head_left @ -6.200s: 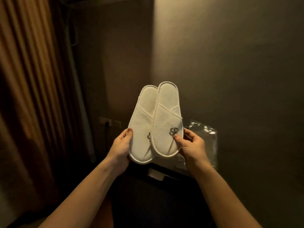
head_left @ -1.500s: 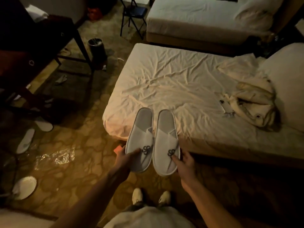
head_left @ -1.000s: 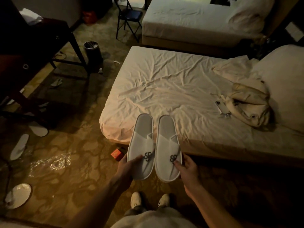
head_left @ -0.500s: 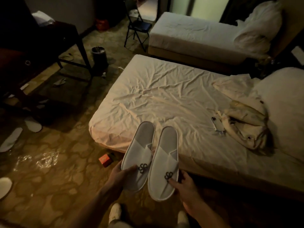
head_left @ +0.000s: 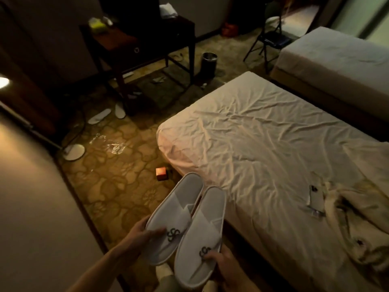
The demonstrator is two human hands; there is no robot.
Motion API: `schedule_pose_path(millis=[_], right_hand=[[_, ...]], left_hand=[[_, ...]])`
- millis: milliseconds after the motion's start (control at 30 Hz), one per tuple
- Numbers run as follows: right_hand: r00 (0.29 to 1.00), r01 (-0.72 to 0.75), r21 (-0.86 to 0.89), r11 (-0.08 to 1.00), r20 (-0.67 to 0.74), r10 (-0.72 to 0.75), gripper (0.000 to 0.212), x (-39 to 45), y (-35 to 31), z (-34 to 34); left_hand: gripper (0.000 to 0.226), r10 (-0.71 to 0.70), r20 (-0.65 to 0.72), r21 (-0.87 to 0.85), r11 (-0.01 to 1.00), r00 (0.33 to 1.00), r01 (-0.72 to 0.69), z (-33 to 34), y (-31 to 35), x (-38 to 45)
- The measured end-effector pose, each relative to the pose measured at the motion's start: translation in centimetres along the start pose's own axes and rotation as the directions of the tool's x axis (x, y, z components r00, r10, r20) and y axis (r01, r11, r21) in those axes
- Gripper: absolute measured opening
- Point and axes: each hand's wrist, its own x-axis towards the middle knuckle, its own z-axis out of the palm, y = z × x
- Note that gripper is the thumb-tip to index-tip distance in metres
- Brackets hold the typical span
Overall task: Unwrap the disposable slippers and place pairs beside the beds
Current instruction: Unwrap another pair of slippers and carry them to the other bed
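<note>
A dim room with a patterned carpet (head_left: 117,186) is seen from above. A bed (head_left: 263,144) with a wrinkled sheet is on the right, and a second bed (head_left: 336,57) is behind it. A phone (head_left: 315,196) and a crumpled robe (head_left: 362,220) are laid on the near bed.

Two white slippers are held side by side in the air, over the floor at the near bed's edge. The left slipper (head_left: 176,213) is gripped at its toe end by the left hand (head_left: 136,239), with the thumb pressed on top next to the dark logo. The right slipper (head_left: 200,232) is gripped by the right hand (head_left: 223,264), with the thumb laid on its logo and the fingers curled under. Both hands are closed around their slippers.

A small orange box (head_left: 161,173) is seen on the carpet by the bed's corner. A clear wrapper (head_left: 109,144) and two loose slippers (head_left: 109,113) are scattered further off. A dark desk (head_left: 136,43), a bin (head_left: 209,63) and a folding chair (head_left: 271,39) are placed at the back.
</note>
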Motion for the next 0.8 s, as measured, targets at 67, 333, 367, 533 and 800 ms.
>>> schedule_pose_path(millis=[67,333,367,533,800], right_hand=[[0.998,-0.056,-0.006,0.998,-0.017,0.056,0.051,0.6,-0.1,0.5],[0.994,-0.107,-0.126,0.986,-0.020,0.105,0.047,5.8,0.4,2.6],[0.992,-0.123,-0.163,0.979,-0.031,0.119,0.049,7.1,0.9,3.0],[0.997,-0.064,-0.164,0.984,-0.052,0.056,0.061,16.9,2.5,5.9],[0.976,-0.209,0.043,0.977,-0.049,0.211,0.040,39.8,8.2,10.0]], left_hand=[[0.066,-0.007,-0.032,-0.033,0.999,0.999,0.006,-0.6,-0.8,-0.2],[0.049,-0.029,-0.162,-0.018,0.999,0.986,0.026,-5.8,-1.3,4.2],[0.050,-0.027,-0.176,-0.010,1.000,0.984,0.026,-6.9,-1.5,5.7],[0.062,-0.044,-0.259,-0.129,0.992,0.965,0.011,-11.6,-3.3,16.5],[0.053,-0.027,-0.371,-0.248,0.966,0.928,-0.071,-16.2,-11.6,38.9]])
